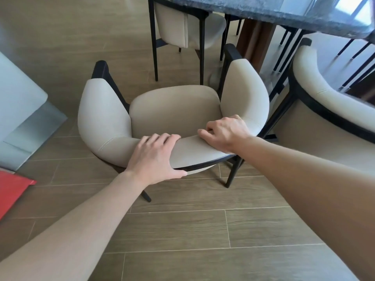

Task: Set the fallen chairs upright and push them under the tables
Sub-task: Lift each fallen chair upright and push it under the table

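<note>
A beige padded chair (174, 110) with a curved backrest and black legs stands upright on the wood floor, its seat facing the dark stone-topped table (263, 11). My left hand (156, 157) grips the top of the backrest, fingers over the padding and thumb on the black outer rim. My right hand (225, 132) holds the backrest a little further right, fingers curled over its inner edge. The chair sits short of the table, its front near the table's edge.
A second beige chair (188, 25) is tucked under the table's far side. Another chair (328, 110) stands close on the right. A pale cabinet (18, 110) and a red flat object (12, 191) lie at the left. Open floor stretches behind me.
</note>
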Tool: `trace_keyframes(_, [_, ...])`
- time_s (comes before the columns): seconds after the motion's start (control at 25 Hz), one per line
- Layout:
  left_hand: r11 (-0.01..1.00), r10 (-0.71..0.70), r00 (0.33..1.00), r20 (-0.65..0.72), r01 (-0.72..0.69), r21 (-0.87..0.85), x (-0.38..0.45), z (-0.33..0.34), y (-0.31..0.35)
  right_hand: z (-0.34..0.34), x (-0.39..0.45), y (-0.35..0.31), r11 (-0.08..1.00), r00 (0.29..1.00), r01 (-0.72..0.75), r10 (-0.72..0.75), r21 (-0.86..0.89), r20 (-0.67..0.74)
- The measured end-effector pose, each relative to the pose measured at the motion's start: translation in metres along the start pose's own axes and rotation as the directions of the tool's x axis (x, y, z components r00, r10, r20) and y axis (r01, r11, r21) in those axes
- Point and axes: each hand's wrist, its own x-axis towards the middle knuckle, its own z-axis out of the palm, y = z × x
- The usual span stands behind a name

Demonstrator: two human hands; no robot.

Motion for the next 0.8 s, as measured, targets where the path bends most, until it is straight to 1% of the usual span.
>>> trace_keyframes(0.12, [1.0, 0.03, 0.999, 0.028, -0.03, 0.002, 0.018, -0.002, -0.014, -0.007, 0.012, 0.006, 0.998, 0.996, 0.066, -0.066, 0.007, 0.059])
trace_keyframes(0.24, [0.997, 0.077, 0.987, 0.142, -0.078, 0.007, 0.039, -0.001, -0.029, -0.011, 0.019, 0.01, 0.99, 0.981, 0.14, -0.136, -0.022, 0.142])
trace_keyframes(0.36, [0.98, 0.196, 0.964, 0.179, -0.199, 0.0, 0.035, -0.002, -0.047, -0.013, 0.017, 0.017, 0.969, 0.955, 0.236, -0.219, -0.069, 0.199])
trace_keyframes(0.44, [0.967, 0.232, 0.954, 0.193, -0.246, 0.057, 0.024, -0.005, -0.068, -0.014, 0.02, 0.023, 0.942, 0.931, 0.31, -0.274, -0.13, 0.24])
trace_keyframes(0.52, [0.968, 0.184, 0.961, 0.206, -0.214, 0.133, 0.017, -0.011, -0.087, -0.017, 0.027, 0.027, 0.928, 0.916, 0.332, -0.275, -0.17, 0.291])
trace_keyframes(0.6, [0.961, 0.176, 0.961, 0.214, -0.214, 0.175, 0.018, -0.011, -0.095, -0.019, 0.031, 0.026, 0.935, 0.918, 0.309, -0.247, -0.172, 0.31])
trace_keyframes(0.72, [0.939, 0.242, 0.952, 0.189, -0.279, 0.201, 0.024, -0.011, -0.095, -0.024, 0.035, 0.023, 0.929, 0.919, 0.296, -0.214, -0.22, 0.332])
trace_keyframes(0.8, [0.917, 0.307, 0.93, 0.203, -0.346, 0.2, 0.028, -0.014, -0.098, -0.029, 0.035, 0.018, 0.937, 0.92, 0.264, -0.174, -0.227, 0.352])
